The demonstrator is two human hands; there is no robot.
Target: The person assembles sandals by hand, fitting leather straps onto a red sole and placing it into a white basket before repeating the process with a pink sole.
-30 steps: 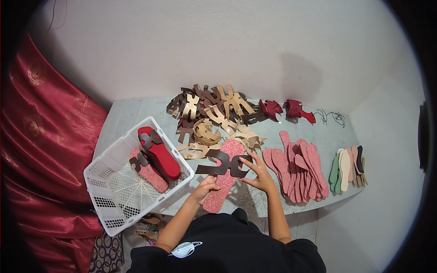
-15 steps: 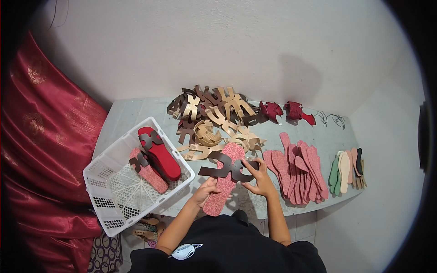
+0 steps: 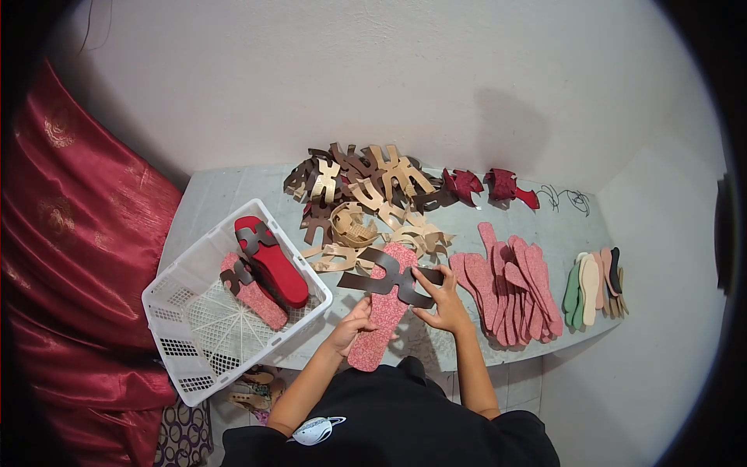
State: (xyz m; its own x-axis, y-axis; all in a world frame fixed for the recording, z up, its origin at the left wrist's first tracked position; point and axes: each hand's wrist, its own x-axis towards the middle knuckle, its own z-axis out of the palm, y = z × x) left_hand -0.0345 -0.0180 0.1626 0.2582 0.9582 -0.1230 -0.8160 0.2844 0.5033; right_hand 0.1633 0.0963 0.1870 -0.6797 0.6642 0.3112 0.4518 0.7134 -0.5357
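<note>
1. Head view: the left hand [image 3: 354, 321] pinches the lower half of a pink glitter insole [image 3: 372, 344]. The insole lies on the table [image 3: 226, 194] near its front edge, directly before the person. The grip appears to pin it flat.
2. The right hand [image 3: 445, 300] grasps the right end of a dark brown strap cut-out [image 3: 387, 280] by the fingertips. The strap lies crosswise over the insole's forepart, touching it.
3. Judgement: a fingertip hold suits small shifts of a thin, flat piece.
4. A white basket [image 3: 175, 342] at left holds a red sole [image 3: 274, 265] and a strapped pink insole [image 3: 253, 296], kept apart from the loose stock.
5. Stock is grouped by kind. The strap pile [image 3: 366, 187] lies behind the work, and the pink insole pile [image 3: 510, 284] sits just beside the right hand.
</note>
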